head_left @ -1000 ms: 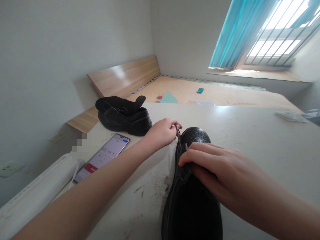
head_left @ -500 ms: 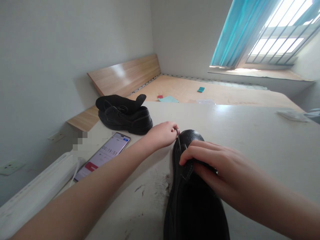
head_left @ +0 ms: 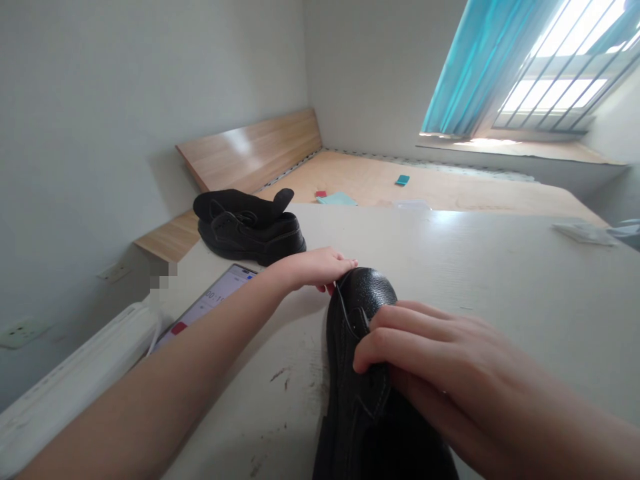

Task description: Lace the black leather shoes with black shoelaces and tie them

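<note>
A black leather shoe (head_left: 345,373) lies on the white table at the lower middle, its toe pointing away from me. My right hand (head_left: 425,347) grips the shoe's upper near the lacing, thumb on top and the other fingers partly inside the opening. At the left of the toe, my left hand (head_left: 327,268) is closed with its fingertips on a thin dark lace (head_left: 341,298) that runs back to the shoe's eyelet area. Part of the left fingers is hidden behind the hand.
Another black shoe (head_left: 250,237) with an insole (head_left: 235,202) on top stands at the back left. A phone (head_left: 220,293) showing a timer lies partly under my left forearm. Behind the white table (head_left: 475,260) is a wooden bed board (head_left: 360,173) with small items.
The shoe's toe has shifted slightly left and nearer to me. My left hand has moved a little left and lower with the lace, and my right hand has come down slightly.
</note>
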Demonstrator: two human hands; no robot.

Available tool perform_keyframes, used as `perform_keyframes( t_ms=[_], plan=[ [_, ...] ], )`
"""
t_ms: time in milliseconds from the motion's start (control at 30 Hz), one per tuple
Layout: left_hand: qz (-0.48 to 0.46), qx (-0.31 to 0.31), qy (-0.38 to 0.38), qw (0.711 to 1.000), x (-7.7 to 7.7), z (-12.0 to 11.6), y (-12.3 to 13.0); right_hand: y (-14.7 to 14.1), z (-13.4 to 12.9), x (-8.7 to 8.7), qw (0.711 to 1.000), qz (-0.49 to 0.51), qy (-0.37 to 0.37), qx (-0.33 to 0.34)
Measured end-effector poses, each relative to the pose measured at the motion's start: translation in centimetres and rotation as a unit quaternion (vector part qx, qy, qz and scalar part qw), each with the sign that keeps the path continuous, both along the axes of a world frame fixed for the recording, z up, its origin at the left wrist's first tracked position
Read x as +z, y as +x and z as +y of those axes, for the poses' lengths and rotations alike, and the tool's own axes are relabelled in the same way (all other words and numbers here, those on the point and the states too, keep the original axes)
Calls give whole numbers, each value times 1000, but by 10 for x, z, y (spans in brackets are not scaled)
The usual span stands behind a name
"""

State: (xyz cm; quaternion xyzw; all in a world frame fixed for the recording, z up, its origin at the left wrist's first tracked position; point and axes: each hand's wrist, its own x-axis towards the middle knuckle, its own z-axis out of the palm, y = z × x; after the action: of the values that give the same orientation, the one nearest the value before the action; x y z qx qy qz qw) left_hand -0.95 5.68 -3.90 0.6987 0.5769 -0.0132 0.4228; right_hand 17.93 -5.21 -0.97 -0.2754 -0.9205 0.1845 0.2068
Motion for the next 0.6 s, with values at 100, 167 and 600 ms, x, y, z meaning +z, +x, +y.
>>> perform_keyframes(
  t_ms=[100, 167, 600],
  plan=[
    [24, -12, -21, 999, 1, 0, -2, 0, 1, 0, 1000, -23, -5, 10],
    [28, -17, -33, 999, 1, 0, -4, -1, 3, 1, 999, -33, -10, 19],
    [50, -21, -82, 995, 7, 0, -11, -2, 3, 6, 994, -53, -73, 55]
  ],
)
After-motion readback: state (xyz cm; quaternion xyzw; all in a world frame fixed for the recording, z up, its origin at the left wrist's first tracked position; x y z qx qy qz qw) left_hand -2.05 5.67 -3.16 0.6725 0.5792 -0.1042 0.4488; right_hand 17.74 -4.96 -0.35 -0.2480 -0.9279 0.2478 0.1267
